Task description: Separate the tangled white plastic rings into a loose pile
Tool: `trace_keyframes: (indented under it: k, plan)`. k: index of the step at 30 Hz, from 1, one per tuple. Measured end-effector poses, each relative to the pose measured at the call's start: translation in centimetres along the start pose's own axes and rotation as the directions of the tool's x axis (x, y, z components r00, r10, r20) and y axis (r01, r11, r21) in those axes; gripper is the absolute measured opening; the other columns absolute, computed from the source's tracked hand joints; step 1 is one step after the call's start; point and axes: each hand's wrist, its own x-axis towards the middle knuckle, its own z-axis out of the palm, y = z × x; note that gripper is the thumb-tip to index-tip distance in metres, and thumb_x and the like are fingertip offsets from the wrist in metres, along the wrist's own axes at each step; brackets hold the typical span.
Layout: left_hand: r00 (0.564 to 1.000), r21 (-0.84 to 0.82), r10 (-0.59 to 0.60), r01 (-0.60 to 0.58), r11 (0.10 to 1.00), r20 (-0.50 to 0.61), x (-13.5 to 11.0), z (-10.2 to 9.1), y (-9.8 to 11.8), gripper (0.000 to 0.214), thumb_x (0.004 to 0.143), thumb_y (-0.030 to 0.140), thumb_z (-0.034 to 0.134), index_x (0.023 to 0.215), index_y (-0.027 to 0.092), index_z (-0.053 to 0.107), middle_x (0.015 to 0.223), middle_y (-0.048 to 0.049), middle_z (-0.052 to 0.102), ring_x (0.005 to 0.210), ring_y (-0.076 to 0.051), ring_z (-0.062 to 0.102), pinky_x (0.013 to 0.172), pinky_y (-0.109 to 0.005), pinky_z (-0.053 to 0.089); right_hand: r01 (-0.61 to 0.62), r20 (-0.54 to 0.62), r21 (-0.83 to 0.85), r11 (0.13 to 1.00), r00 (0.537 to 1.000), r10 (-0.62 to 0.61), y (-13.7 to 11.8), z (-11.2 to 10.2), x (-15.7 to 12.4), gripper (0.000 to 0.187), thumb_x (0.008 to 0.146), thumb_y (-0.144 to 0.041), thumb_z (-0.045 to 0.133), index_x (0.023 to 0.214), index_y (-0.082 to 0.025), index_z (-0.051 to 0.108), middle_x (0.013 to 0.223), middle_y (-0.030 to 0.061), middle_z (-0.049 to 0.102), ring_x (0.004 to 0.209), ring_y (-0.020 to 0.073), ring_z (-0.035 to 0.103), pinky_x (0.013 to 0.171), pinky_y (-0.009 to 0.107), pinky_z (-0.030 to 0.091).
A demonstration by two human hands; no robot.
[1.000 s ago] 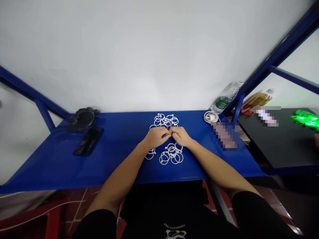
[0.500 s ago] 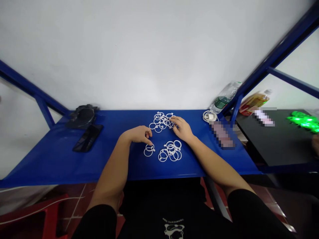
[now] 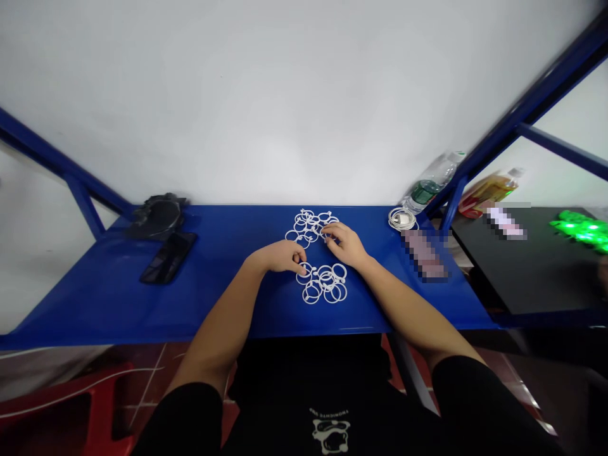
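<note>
White plastic curtain rings, each with a small eyelet, lie in two groups on the blue tabletop (image 3: 223,304). My left hand (image 3: 284,256) pinches a white curtain ring (image 3: 304,281) at the left edge of the nearer pile (image 3: 331,292). Its thumb and forefinger are closed at the ring's upper side. At the right side of the farther pile (image 3: 304,223), my right hand (image 3: 346,244) has its fingers curled around the edge of a ring. The hand partly covers that ring.
On the left are a black phone (image 3: 168,258) and a crumpled black bag (image 3: 159,215). To the right lie a coiled white cable with charger (image 3: 403,219), a pixelated flat object (image 3: 424,253) and a leaning water bottle (image 3: 427,187). Blue frame bars (image 3: 84,202) flank the table.
My left hand has slid to the right, bringing its curtain ring up against the nearer pile. My right hand has stayed by the farther pile almost unmoved. The view has shifted slightly.
</note>
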Motion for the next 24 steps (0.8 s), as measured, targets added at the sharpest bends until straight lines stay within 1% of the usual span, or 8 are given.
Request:
trace_keyframes:
  k: [3,9,12,14,16,20,22,24]
  plan:
    - [1.000,0.003,-0.004,0.004,1.000,-0.014,0.2,0.3,-0.1,0.023,0.073,0.040,0.079,0.087,0.022,0.077,0.083,-0.0015,0.075,0.069,-0.016,0.068,0.061,-0.025,0.045,0.004,0.010,0.003,1.000,1.000,-0.004,0.0,0.0,0.0,0.026,0.095,-0.020,0.056,0.116,-0.023,0.072,0.122,0.0102,0.072,0.111,0.0236,0.068,0.098,0.042,0.056]
    - [0.988,-0.003,0.046,-0.047,0.999,-0.148,0.7,1.0,0.3,0.015,0.082,0.036,0.070,0.080,0.021,0.070,0.075,0.0002,0.072,0.064,-0.015,0.064,0.060,-0.026,0.044,0.028,0.031,0.029,0.999,0.999,-0.029,-0.4,0.1,-0.1,0.024,0.099,-0.024,0.055,0.115,-0.023,0.073,0.118,0.0097,0.074,0.104,0.0219,0.070,0.093,0.038,0.056]
    - [0.977,-0.033,0.068,-0.076,0.997,-0.204,0.8,1.0,0.5,0.018,0.087,0.038,0.067,0.080,0.021,0.069,0.073,0.0008,0.071,0.063,-0.014,0.062,0.059,-0.026,0.043,0.015,0.095,0.035,0.999,0.995,-0.018,-0.9,-0.1,-0.2,0.025,0.102,-0.031,0.054,0.115,-0.022,0.073,0.107,0.0080,0.076,0.091,0.0194,0.070,0.084,0.034,0.056]
    - [0.963,-0.053,0.064,-0.081,0.995,-0.260,0.9,1.0,0.6,0.019,0.089,0.038,0.067,0.082,0.021,0.070,0.072,0.0010,0.070,0.063,-0.013,0.061,0.060,-0.026,0.043,0.008,0.149,0.043,0.999,0.989,-0.015,-1.3,-0.3,-0.2,0.028,0.104,-0.036,0.052,0.116,-0.022,0.073,0.103,0.0069,0.077,0.089,0.0189,0.071,0.083,0.032,0.054]
    - [0.933,-0.060,0.049,-0.075,0.995,-0.356,1.1,1.1,0.9,0.019,0.090,0.038,0.066,0.083,0.020,0.070,0.072,0.0011,0.070,0.063,-0.013,0.060,0.060,-0.026,0.042,0.003,0.190,0.057,0.998,0.982,-0.014,-1.6,-0.5,-0.1,0.032,0.106,-0.040,0.049,0.118,-0.022,0.072,0.106,0.0065,0.078,0.094,0.0197,0.072,0.085,0.032,0.053]
    - [0.830,0.009,0.086,-0.097,0.995,-0.552,1.6,1.6,1.4,0.017,0.090,0.034,0.067,0.082,0.019,0.068,0.072,0.0008,0.068,0.062,-0.012,0.056,0.062,-0.026,0.041,-0.018,0.250,0.047,0.999,0.968,0.005,-1.8,-0.7,0.0,0.032,0.106,-0.039,0.046,0.114,-0.021,0.071,0.103,0.0057,0.077,0.091,0.0196,0.071,0.080,0.030,0.051]
    - [0.784,0.075,0.143,-0.122,0.990,-0.604,1.7,1.9,1.7,0.016,0.090,0.032,0.066,0.081,0.018,0.066,0.073,0.0004,0.067,0.063,-0.012,0.055,0.064,-0.027,0.041,-0.029,0.263,0.039,0.999,0.965,0.017,-1.7,-0.6,0.1,0.030,0.104,-0.034,0.044,0.108,-0.021,0.070,0.095,0.0048,0.076,0.084,0.0184,0.069,0.075,0.029,0.049]
    - [0.761,0.127,0.186,-0.137,0.982,-0.622,1.8,2.2,1.9,0.014,0.090,0.030,0.064,0.081,0.019,0.065,0.073,0.0001,0.066,0.065,-0.012,0.055,0.066,-0.027,0.041,-0.044,0.261,0.049,0.998,0.965,0.030,-1.7,-0.6,0.0,0.026,0.102,-0.029,0.044,0.102,-0.020,0.069,0.089,0.0035,0.074,0.078,0.0177,0.067,0.072,0.028,0.047]
